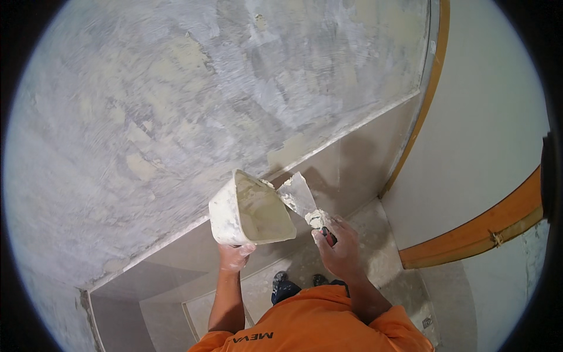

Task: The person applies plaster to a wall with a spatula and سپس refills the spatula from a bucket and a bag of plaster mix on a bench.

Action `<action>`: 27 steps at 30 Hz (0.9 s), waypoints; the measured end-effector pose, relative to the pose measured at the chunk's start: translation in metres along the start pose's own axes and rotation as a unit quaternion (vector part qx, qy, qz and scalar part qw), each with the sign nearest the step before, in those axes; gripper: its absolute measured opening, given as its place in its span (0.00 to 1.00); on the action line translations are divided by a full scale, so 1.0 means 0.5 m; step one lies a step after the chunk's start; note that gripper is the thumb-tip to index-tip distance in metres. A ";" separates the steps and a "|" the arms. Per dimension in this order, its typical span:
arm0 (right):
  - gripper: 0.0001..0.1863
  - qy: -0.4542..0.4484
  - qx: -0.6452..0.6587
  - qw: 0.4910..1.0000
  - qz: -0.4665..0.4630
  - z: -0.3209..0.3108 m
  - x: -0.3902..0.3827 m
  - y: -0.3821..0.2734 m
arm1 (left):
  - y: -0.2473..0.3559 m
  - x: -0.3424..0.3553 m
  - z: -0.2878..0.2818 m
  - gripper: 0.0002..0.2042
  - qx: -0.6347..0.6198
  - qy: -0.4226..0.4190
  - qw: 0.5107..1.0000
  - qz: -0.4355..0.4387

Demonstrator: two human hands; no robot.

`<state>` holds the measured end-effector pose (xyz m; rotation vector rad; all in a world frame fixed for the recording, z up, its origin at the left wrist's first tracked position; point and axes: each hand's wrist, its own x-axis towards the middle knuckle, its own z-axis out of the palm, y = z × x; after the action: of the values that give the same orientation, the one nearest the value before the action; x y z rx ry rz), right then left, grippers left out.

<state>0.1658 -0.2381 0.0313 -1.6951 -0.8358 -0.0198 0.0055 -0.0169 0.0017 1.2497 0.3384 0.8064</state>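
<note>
My left hand (236, 256) grips a cream plastic tub (224, 212) from below and holds it tilted, its mouth facing right. Pale filler (257, 218) coats the inside of the tub. In my right hand (341, 249) is a putty knife (301, 195), its handle mostly hidden by my fingers. Its blade points up and left, with the tip close to the tub's far rim. Lumps of filler cling to the blade's edge and to the base near the handle. Smears of filler whiten the fingers of both hands.
A grey wall (176, 100) with patchy filler rises ahead. Along its lower edge runs a pale trim line (352, 132) above smooth tiles (369, 146). At right stand a white panel (469, 129) and an orange-brown curved strip (475, 242). My shoes (280, 277) are on the dusty floor.
</note>
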 end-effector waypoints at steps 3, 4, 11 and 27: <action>0.10 0.001 0.011 1.000 -0.012 0.008 -0.001 0.008 | 0.008 -0.003 0.006 0.50 -0.013 0.002 1.000 0.013; 0.10 0.007 0.011 1.000 -0.016 0.011 -0.003 0.012 | 0.006 -0.005 0.003 0.50 -0.004 0.002 1.000 0.009; 0.11 -0.004 0.050 0.999 -0.018 0.016 -0.001 0.019 | 0.011 -0.008 0.001 0.53 -0.010 0.010 1.000 0.005; 0.13 0.034 0.045 0.998 0.008 0.019 -0.006 0.047 | -0.002 -0.024 0.023 0.44 -0.005 -0.049 0.993 -0.108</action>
<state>0.1722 -0.2327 0.0073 -1.6079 -0.7613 -0.0291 0.0051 -0.0334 0.0023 1.2157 0.3828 0.5601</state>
